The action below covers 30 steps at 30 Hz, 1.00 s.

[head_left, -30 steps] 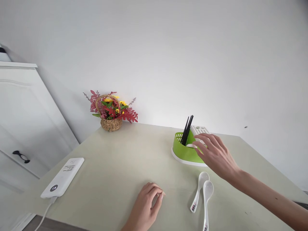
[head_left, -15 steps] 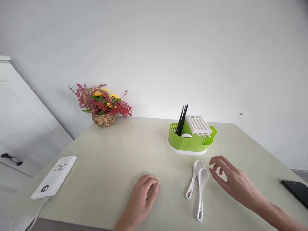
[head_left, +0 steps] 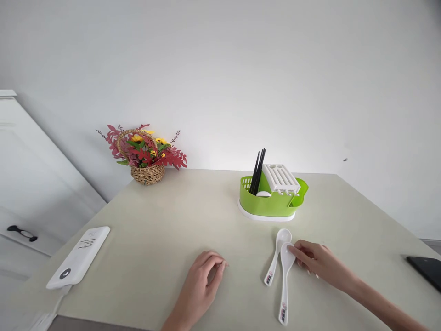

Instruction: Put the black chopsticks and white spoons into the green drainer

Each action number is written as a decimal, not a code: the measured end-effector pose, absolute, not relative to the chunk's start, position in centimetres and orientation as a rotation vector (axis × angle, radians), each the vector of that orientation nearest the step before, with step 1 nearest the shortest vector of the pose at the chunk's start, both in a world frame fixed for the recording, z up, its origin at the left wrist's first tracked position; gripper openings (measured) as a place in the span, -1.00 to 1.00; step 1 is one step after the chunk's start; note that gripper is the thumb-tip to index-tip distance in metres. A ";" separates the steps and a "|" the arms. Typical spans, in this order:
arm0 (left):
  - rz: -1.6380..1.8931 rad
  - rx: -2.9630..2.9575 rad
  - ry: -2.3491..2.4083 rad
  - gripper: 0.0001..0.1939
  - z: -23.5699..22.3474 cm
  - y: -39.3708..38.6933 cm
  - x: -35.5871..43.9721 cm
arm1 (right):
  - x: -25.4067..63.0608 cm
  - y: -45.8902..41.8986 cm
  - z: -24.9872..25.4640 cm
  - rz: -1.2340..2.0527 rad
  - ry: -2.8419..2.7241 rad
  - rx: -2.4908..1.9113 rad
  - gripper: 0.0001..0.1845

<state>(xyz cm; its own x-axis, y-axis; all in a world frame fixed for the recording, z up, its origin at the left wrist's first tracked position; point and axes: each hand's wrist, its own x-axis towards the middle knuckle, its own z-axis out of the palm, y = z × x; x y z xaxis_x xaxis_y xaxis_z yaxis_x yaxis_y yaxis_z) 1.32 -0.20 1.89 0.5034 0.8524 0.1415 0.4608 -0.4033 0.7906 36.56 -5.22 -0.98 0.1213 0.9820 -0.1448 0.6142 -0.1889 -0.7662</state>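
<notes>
Left hand: 1 (head_left: 198, 289), over the near side of the bench (head_left: 179, 220); half open, fingers loosely curled, nothing held.
Spoons on bench: 2, white; near spoon (head_left: 284, 287) and far spoon (head_left: 274, 262), handles toward the viewer, bowls overlapping or touching, cannot tell which.
Right hand: 1 (head_left: 292, 255), thumb and forefinger nearly together at the right rim of the near spoon's bowl; cannot tell whether the grip is closed.
Power bank: 1 (head_left: 81, 257), white, far left, 1 cable (head_left: 58, 303) attached.
Phone: 1 (head_left: 427, 271), black, right edge of view.
Holder: 1 (head_left: 265, 205), green on a white base, beyond the spoons; 1 slotted white rack (head_left: 280, 178), 3 hooks.
In holder: black chopsticks (head_left: 255, 177), upright, leaning, too bunched to count; 1 white rounded piece (head_left: 263, 194).
Flower basket: 1 (head_left: 148, 175), woven, back left by the wall (head_left: 220, 82).
</notes>
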 end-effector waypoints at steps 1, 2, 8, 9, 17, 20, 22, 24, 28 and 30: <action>0.713 2.043 1.073 -0.68 2.0 -0.2 1.3 | 36.5 -5.3 -0.8 0.936 -1.537 -1.851 -0.42; 0.716 2.044 1.072 -0.68 2.0 -0.2 1.3 | 36.4 -5.4 -0.5 0.960 -1.538 -1.831 -0.42; 0.680 1.995 1.049 -0.65 2.8 -0.8 1.8 | 33.5 -6.3 3.5 0.826 -1.558 -1.739 -0.44; 0.652 1.957 1.039 -0.66 3.2 -1.1 2.2 | 32.8 -6.6 4.4 0.800 -1.562 -1.718 -0.44; 0.440 1.792 0.798 -0.64 8.6 -3.7 7.5 | 28.5 -8.6 9.2 0.746 -1.628 -1.550 -0.55; 0.448 1.680 0.792 -0.58 9.4 -3.4 7.9 | 29.1 -9.1 9.5 0.838 -1.638 -1.473 -0.64; 0.509 1.674 0.817 -0.57 10.0 -2.7 7.6 | 30.0 -9.3 9.0 0.899 -1.618 -1.442 -0.66; 0.638 1.705 0.858 -0.59 11.1 -1.4 7.1 | 31.5 -9.4 7.8 0.906 -1.562 -1.465 -0.61; 1.105 1.777 0.890 -0.73 15.0 2.1 7.0 | 35.5 -9.4 3.1 0.853 -1.400 -1.558 -0.55; 1.317 1.791 0.825 -0.77 16.8 4.2 7.8 | 37.7 -9.5 0.2 0.824 -1.274 -1.582 -0.52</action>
<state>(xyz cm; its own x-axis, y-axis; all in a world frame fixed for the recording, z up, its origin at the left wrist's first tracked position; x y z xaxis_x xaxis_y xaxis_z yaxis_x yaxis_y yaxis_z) 7.84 4.18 16.84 0.2626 0.8382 0.4780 0.0643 -0.5095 0.8580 37.68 -9.53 0.21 0.2419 0.9693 0.0435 0.3577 -0.0474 -0.9326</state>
